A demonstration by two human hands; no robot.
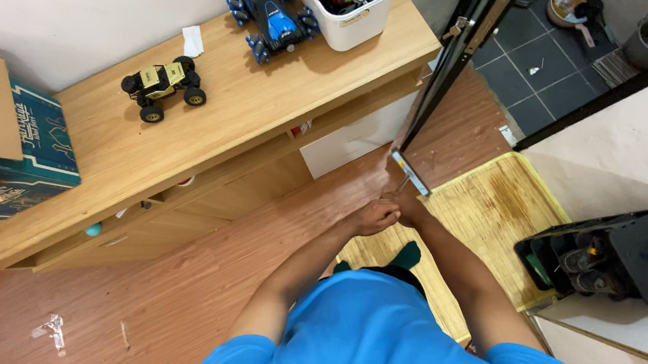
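Both hands meet low at the near edge of the dark open door. The left hand and right hand close together around what seems a thin metal tool, its tip at the silver bracket. Far left, a long wooden desk carries a yellow-black toy truck.

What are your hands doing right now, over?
Left hand and right hand together, gripping a small tool at the door's bottom edge. Nothing in between.
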